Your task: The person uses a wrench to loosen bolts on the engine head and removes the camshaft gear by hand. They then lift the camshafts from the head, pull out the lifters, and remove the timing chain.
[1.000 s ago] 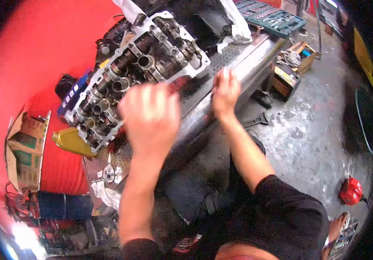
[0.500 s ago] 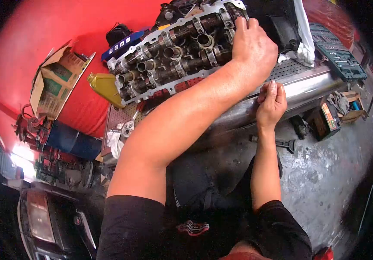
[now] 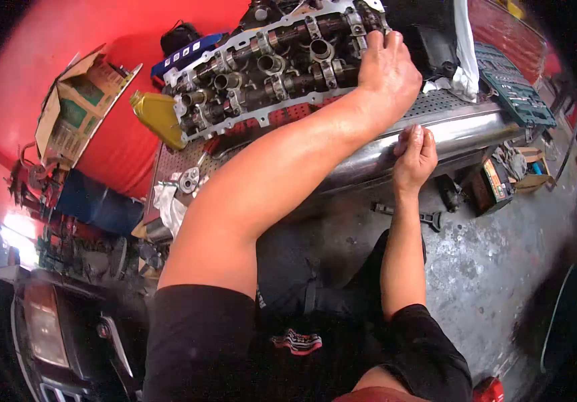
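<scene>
Left hand (image 3: 389,70) is nearer, its fingers curled over the 2 o'clock end of the cylinder head (image 3: 268,67), possibly gripping. The head lies 8-to-2 on the counter (image 3: 476,127). Right hand (image 3: 415,155) rests at 5 o'clock on the counter's rim, fingers flat together and holding nothing.

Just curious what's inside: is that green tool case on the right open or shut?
Open. The green tool case lies flat with its rows of sockets and bits exposed; no lid covers them.
</scene>
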Available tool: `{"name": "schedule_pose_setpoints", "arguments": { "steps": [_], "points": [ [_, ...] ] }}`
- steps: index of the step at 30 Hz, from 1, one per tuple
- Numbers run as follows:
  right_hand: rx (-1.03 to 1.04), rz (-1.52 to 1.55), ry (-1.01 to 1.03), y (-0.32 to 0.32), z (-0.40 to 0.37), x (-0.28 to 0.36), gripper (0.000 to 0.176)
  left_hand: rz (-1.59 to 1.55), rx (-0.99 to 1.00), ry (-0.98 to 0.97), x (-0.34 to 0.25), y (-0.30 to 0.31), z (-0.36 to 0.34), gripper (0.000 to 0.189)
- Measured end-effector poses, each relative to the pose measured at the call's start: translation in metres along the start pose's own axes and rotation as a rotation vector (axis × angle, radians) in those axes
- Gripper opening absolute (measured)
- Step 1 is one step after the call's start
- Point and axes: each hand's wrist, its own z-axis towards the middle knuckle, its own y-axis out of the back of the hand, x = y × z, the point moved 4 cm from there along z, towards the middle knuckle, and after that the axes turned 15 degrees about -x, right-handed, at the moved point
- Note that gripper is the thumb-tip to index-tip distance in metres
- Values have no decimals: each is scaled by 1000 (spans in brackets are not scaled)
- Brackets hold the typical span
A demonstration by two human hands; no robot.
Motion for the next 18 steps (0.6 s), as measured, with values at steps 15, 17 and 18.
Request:
{"name": "schedule_pose_setpoints", "arguments": {
  "steps": [15,17,18],
  "points": [
    [104,-190,201,-11,-33,-5,23,85,-52,800,146,76,-288,17],
    [222,-418,361,-21,-58,-8,20,76,87,869,196,76,-332,18],
    [311,-407,393,-34,-71,4,15,16,148,778,206,74,-335,13]
  ]
}}
